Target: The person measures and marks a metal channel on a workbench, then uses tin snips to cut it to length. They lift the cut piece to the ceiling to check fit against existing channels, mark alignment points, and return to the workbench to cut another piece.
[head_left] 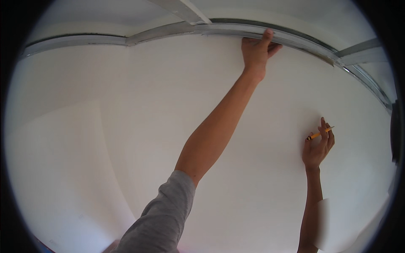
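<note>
My left hand (255, 55) reaches up to a long metal rail (228, 28) along the top of a pale panel (168, 97). Its thumb lies over the rail's face, and the other fingers bend in at the lower edge, partly hidden. A grey sleeve (162, 211) covers that arm's upper part. Lower down on the right, my right hand (318, 149) is up close to the panel. A yellow pencil (324, 133) is held slantwise between its fingers, with the dark end near the thumb and the other end pointing right.
Metal cross members (185, 10) meet the rail from above, one left of my left hand and another bar (360, 48) at the upper right. A dark object (395, 133) stands at the right rim. A blurred white patch (327, 223) overlaps the right forearm's edge.
</note>
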`<state>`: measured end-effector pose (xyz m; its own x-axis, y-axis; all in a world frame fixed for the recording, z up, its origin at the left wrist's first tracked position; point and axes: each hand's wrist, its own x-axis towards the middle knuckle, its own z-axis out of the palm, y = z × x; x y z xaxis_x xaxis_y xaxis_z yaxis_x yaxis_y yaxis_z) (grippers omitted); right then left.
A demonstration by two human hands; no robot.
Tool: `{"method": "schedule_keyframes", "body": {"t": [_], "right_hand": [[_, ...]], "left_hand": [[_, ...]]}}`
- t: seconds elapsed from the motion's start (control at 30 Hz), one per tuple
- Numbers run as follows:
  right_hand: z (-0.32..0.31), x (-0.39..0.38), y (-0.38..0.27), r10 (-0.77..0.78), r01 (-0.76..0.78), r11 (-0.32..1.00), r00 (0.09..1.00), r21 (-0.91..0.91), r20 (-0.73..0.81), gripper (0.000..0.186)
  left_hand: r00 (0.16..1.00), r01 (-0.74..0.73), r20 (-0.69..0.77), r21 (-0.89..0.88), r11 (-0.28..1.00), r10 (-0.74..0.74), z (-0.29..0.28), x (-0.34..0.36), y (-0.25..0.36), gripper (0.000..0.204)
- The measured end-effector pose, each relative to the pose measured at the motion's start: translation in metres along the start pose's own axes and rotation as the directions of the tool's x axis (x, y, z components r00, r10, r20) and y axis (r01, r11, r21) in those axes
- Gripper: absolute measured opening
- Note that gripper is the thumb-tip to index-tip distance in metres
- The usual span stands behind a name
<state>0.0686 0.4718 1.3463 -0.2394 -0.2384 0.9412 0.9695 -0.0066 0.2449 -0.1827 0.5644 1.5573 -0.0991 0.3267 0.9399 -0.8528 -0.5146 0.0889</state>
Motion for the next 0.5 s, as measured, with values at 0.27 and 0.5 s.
{"method": "schedule_keyframes", "body": {"t": [0.27,0.5], "right_hand": [[-0.0036,0.007,-0.0085,-0.018,0.018,0.999,1.0,-0.031,0.017,0.034],[-0.0006,0.0028,-0.0073,0.049,-0.048,0.999,0.998,-0.015,0.04,0.035]], "left_hand": [[0.999,-0.011,-0.036,-0.035,0.999,0.01,0.0103,0.0003,0.0012,0.072],[1.0,-0.023,0.021,-0.024,0.999,0.023,0.0097,0.0005,-0.0008,0.06]]}}
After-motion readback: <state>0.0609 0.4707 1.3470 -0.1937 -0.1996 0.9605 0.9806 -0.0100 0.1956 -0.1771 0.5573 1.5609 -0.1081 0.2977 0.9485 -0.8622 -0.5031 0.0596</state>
